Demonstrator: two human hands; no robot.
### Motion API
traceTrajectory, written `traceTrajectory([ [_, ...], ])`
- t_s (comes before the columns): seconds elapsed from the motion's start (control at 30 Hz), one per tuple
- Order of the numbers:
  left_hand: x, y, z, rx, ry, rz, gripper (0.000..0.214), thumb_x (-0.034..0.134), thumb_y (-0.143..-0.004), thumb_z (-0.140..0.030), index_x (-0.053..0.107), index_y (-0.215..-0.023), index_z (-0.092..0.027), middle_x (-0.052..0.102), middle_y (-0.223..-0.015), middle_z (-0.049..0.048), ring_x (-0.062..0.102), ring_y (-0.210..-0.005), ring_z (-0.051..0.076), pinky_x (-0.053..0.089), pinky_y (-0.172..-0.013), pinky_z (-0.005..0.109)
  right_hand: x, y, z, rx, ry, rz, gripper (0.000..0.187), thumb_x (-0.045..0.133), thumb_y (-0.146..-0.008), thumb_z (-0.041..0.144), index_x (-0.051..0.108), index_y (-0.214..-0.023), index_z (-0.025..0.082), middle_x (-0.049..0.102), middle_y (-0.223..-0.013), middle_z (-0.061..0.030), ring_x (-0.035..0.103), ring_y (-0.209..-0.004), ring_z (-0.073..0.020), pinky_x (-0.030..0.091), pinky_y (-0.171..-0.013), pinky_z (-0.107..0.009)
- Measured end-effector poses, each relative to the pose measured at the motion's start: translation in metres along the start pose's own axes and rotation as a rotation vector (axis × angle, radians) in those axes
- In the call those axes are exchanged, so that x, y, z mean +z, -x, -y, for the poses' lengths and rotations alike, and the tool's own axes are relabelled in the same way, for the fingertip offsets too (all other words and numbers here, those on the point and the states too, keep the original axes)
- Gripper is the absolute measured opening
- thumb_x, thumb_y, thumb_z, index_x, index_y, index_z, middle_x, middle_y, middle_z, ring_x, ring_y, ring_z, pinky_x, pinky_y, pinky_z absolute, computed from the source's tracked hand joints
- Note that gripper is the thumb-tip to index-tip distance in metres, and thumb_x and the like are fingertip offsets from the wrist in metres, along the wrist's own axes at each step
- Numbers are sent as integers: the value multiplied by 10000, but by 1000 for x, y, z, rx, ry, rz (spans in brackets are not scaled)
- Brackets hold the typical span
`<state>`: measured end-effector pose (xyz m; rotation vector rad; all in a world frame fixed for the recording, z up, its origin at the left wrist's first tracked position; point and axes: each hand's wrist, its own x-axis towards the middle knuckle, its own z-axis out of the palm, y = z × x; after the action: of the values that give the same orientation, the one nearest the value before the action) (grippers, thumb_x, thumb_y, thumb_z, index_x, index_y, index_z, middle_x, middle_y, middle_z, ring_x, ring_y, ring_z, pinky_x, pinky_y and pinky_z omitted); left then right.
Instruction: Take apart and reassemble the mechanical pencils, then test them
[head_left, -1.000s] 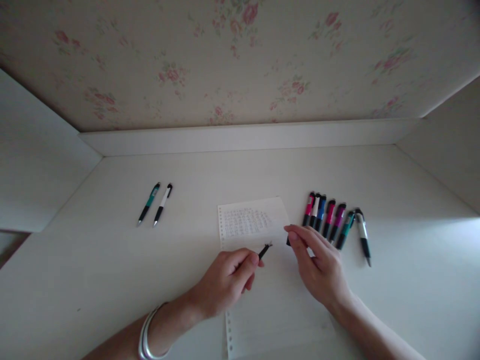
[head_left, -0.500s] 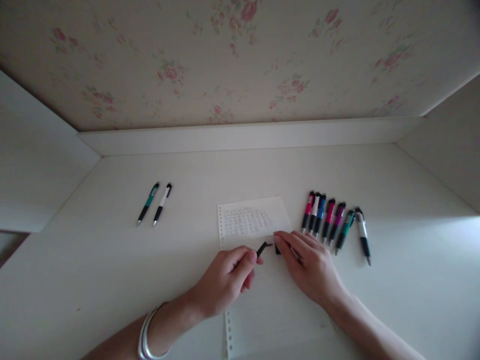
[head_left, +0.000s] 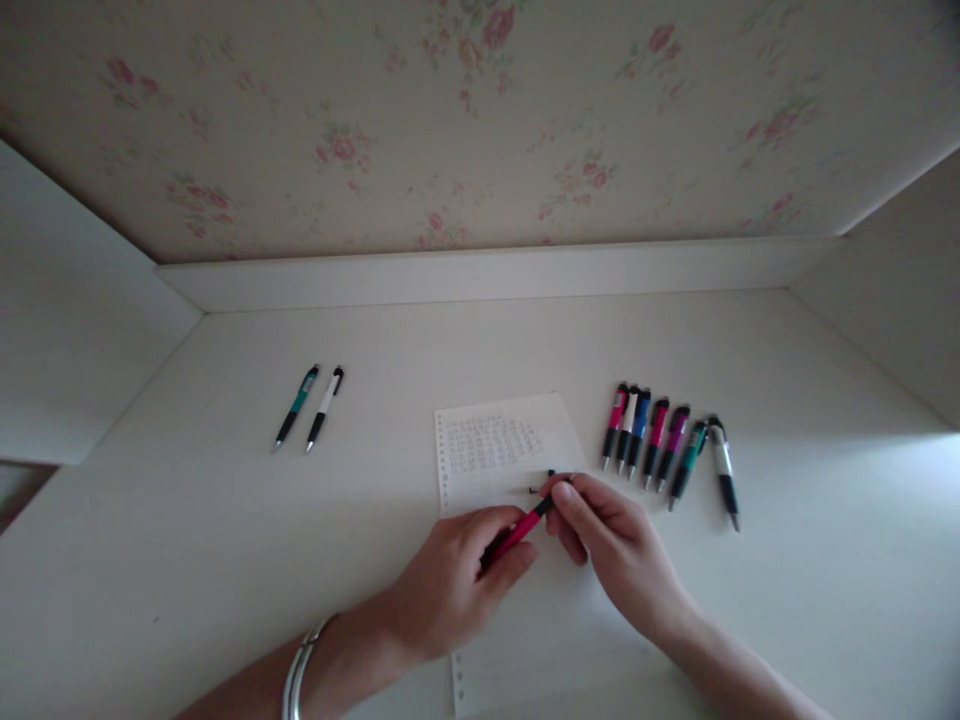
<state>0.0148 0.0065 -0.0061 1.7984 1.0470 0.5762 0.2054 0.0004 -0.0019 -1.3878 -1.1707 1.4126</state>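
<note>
Over a sheet of lined paper (head_left: 517, 440) both my hands meet on one pink pen (head_left: 521, 528). My left hand (head_left: 457, 575) is closed round the pen's pink barrel. My right hand (head_left: 611, 545) pinches the pen's black upper end with thumb and fingertips. A thin dark part (head_left: 541, 488) sticks out beside the right fingertips; I cannot make out what it is. The paper carries several rows of faint writing near its far end.
A row of several pens (head_left: 667, 445) in pink, blue, purple, green and white lies just right of the paper. A green pen (head_left: 296, 405) and a white pen (head_left: 324, 408) lie at the left of the white desk (head_left: 187, 540). A floral wall rises behind.
My left hand shifted its grip, so the pen's pink barrel now shows. My right hand slid left from the pen row and closed on the pen's end.
</note>
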Motion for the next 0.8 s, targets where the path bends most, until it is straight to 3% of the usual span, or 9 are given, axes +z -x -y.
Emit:
traceTrajectory([
  [0.13,2,1,2,28,-9,-33,184,541,-1019,-287,696,-1052,-194,747,-885,11,661,-738,137,484,-723,219,1,0,0,11,-73,-20,443,570,-949,579,631,-769,179,560,-621,19,421,-486,-90,317,-471,-239],
  [0.27,4,3,5,81,-48,-72,151,582,-996,-269,693,-1040,-176,755,-860,24,666,-701,143,494,-709,225,6,3,0,7,-11,-42,488,573,-946,587,562,-669,186,481,-547,36,396,-489,-93,294,-470,-243],
  [0.5,0,4,0,117,-51,-18,199,518,-1018,-274,681,-1007,-160,723,-781,33,650,-672,150,490,-692,237,5,8,-10,2,-150,-2,394,546,-983,544,597,-834,183,428,-671,37,377,-600,-112,303,-533,-254],
  [0.67,-10,2,-7,-15,102,167,354,423,-1045,-323,633,-807,-168,614,-616,-11,583,-550,116,442,-575,211,1,10,-17,-25,-170,47,355,508,-1016,501,594,-857,196,451,-718,23,404,-650,-129,335,-593,-280],
  [0.8,-10,1,-6,-89,187,148,383,423,-1049,-380,611,-787,-173,590,-627,-17,563,-560,107,426,-563,203,1,5,-12,-17,-266,61,332,563,-985,519,655,-990,200,416,-658,46,377,-609,-123,302,-546,-263],
])
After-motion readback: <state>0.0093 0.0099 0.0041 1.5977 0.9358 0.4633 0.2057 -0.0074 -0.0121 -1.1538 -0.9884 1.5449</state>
